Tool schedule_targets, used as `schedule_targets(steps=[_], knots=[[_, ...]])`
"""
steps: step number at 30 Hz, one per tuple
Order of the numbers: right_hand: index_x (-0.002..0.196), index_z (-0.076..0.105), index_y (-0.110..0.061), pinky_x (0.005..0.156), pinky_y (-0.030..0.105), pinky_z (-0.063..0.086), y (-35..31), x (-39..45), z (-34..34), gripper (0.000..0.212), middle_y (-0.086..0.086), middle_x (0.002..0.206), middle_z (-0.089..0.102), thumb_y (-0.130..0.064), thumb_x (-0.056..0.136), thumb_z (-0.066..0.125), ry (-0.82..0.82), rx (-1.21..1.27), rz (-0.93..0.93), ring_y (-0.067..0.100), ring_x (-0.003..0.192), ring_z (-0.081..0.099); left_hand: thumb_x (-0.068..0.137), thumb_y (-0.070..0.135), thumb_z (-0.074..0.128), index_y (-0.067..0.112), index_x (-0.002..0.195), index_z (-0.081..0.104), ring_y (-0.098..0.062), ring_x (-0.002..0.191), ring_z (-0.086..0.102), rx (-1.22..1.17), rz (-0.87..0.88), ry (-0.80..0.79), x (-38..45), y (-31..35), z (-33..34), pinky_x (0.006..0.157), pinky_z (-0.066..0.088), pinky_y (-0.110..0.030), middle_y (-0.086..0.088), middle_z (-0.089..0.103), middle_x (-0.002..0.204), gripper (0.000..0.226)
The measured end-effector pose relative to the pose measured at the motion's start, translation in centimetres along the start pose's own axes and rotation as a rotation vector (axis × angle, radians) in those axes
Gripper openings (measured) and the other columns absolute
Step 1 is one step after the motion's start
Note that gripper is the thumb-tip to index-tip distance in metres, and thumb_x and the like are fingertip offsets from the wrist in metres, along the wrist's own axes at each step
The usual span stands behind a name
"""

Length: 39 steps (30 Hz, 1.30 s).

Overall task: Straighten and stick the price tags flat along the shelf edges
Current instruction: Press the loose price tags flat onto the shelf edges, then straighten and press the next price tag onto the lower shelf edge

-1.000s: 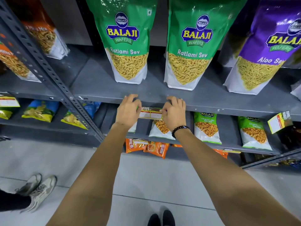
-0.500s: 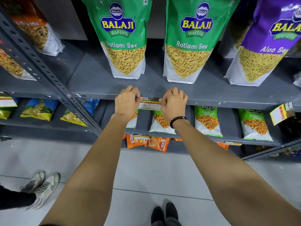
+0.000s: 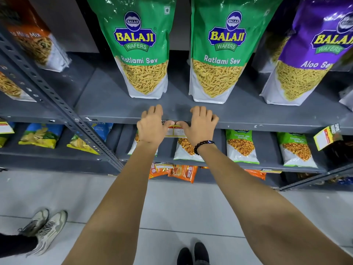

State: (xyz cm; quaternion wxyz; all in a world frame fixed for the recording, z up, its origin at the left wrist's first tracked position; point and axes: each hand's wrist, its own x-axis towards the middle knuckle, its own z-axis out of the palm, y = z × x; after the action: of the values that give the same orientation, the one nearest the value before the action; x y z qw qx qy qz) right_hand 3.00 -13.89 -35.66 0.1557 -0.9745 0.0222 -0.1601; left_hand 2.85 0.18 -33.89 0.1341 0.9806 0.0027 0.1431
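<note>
A small white, yellow and red price tag (image 3: 176, 131) lies against the front edge of the grey shelf (image 3: 267, 124). My left hand (image 3: 151, 124) covers its left end and my right hand (image 3: 200, 124) covers its right end. Both thumbs meet on the tag's top middle, and the fingers of each hand curl over the shelf lip. Only the tag's centre shows between the hands. A second price tag (image 3: 327, 139) sticks out tilted from the shelf edge at the far right.
Two green Ratlami Sev bags (image 3: 142, 54) and a purple Aloo Sev bag (image 3: 309, 60) stand on the shelf just behind my hands. A perforated grey upright (image 3: 57, 104) slants at left. Another person's shoes (image 3: 45, 228) stand at lower left.
The tag has gone from hanging below the shelf lip to lying against the edge. Both hands have closed inward over it until the thumbs meet.
</note>
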Motion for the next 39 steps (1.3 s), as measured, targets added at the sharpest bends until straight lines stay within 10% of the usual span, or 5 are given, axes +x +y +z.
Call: schedule_targets(steps=[5,10,26,39], knots=[[0.119,0.045,-0.012,0.095,0.045,0.034,0.4,0.0,-1.7,0.049,0.010,0.117,0.056,-0.039,0.083,0.063,-0.096,0.090,-0.006,0.032,0.110,0.047,0.079,0.035,0.072,0.005,0.110,0.044,-0.038,0.102,0.058,-0.020,-0.066,-0.105,-0.4,1.3,-0.9,0.080,0.050,-0.048,-0.017,0.060,0.110,0.052],[0.131,0.037,-0.008,0.106,0.044,0.030,6.1,-1.0,-6.1,0.053,0.015,0.131,0.050,-0.027,0.087,0.061,-0.127,0.091,-0.173,0.032,0.124,0.042,0.086,0.036,0.063,0.001,0.140,0.023,-0.035,0.141,0.025,0.052,0.064,-0.119,-2.5,3.5,-0.7,0.117,0.021,-0.048,-0.019,0.033,0.149,0.076],[0.122,0.050,-0.005,0.117,0.050,0.008,37.8,-6.4,-18.6,0.033,0.018,0.156,0.007,-0.019,0.092,0.050,-0.087,-0.140,0.221,0.031,0.145,0.004,0.094,0.034,0.048,0.012,0.144,0.023,-0.033,0.145,0.008,0.085,0.640,-0.229,-5.2,36.9,5.9,0.120,0.005,-0.046,-0.012,0.017,0.157,0.060],[0.092,0.063,-0.004,0.120,0.051,0.001,43.3,-3.5,-15.3,0.017,0.019,0.157,-0.002,-0.018,0.089,0.054,-0.129,0.051,0.189,0.034,0.145,-0.005,0.093,0.019,0.053,0.010,0.118,0.058,-0.032,0.144,0.016,0.101,0.544,-0.228,-4.3,45.1,8.8,0.120,0.007,-0.044,-0.013,0.033,0.151,0.027]])
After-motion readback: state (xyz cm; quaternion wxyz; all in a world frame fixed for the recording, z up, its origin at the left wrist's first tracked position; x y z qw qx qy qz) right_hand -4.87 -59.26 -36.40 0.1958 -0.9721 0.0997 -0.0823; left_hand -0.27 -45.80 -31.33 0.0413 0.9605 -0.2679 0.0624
